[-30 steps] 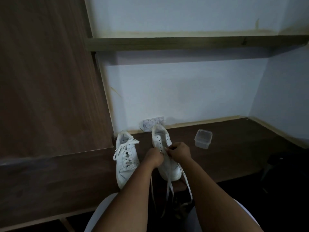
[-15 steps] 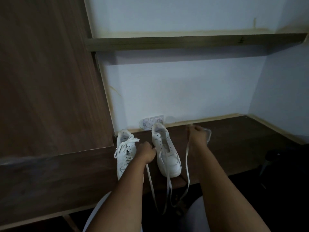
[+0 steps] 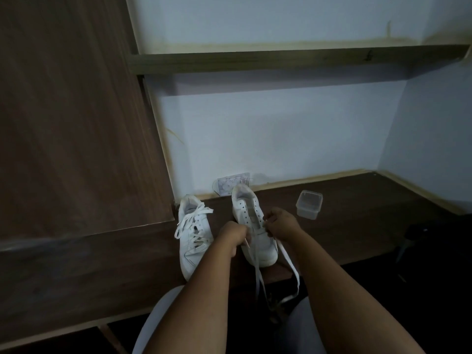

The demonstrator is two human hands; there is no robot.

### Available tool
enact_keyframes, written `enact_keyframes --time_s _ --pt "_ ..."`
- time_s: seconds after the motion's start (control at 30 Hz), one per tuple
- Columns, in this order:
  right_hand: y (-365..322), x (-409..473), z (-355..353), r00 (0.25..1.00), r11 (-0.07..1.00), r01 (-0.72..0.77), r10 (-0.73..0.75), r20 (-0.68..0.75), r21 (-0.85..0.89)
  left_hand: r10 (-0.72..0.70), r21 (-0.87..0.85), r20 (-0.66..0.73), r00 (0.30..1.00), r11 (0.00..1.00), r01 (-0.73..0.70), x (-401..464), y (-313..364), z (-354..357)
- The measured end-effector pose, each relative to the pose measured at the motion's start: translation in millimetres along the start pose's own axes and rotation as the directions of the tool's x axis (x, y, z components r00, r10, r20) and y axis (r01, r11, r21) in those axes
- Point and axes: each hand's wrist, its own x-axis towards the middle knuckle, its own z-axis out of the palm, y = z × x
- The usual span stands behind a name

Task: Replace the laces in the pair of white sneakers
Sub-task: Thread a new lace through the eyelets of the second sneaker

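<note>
Working over the right-hand white low-top sneaker (image 3: 255, 226), both hands sit at its eyelet rows. Left hand (image 3: 233, 235) is curled, gripping one run of the flat white lace (image 3: 290, 264); a pale lace tip pokes out under the fist. Right hand (image 3: 282, 224) has fingers bent, pinching the lace at the eyelets on the shoe's R side. Exact eyelet can't tell, too small/dim. Upper eyelets look bare; tongue visible. Lace ends trail off the front edge of the dark brown wooden desk (image 3: 357, 226) & hang down btwn the person's knees.

Second white sneaker (image 3: 194, 233) stands just beside, on the L, toe toward camera, laced w/ loose white laces spread over the top. Not touched by either hand.

Small clear plastic box (image 3: 309, 204) on desk, R of the shoes, apart from the R hand. White wall socket (image 3: 231, 182) behind the R shoe's heel. Wooden shelf (image 3: 281, 60) above on the pale wall; dark wood panel (image 3: 71, 111) on the L. Scene is dim.
</note>
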Motion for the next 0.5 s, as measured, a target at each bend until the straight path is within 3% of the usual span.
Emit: enact_keyframes --time_s 0.1,0.23,0.4,0.5 --pt "-3.2 -6.6 10.3 0.996 0.977 0.059 -0.044 0.074 -0.206 -0.057 -0.162 0.060 0.997 0.985 0.066 -5.1 2.0 -1.0" --pt "-6.3 -5.6 16.8 0.995 0.941 0.066 -0.037 0.094 -0.332 -0.071 -0.182 0.067 0.995 0.980 0.082 -10.6 0.9 -2.8" --pt "-6.9 -5.2 20.5 0.984 0.922 0.102 -0.038 0.174 -0.373 -0.056 -0.088 0.045 0.997 0.994 0.060 -3.8 -2.9 -3.6" --pt "-12.4 -8.9 1.6 0.976 0.972 0.012 0.039 0.213 -0.233 -0.030 0.002 -0.015 0.999 1.000 0.030 -2.0 -3.9 -5.0"
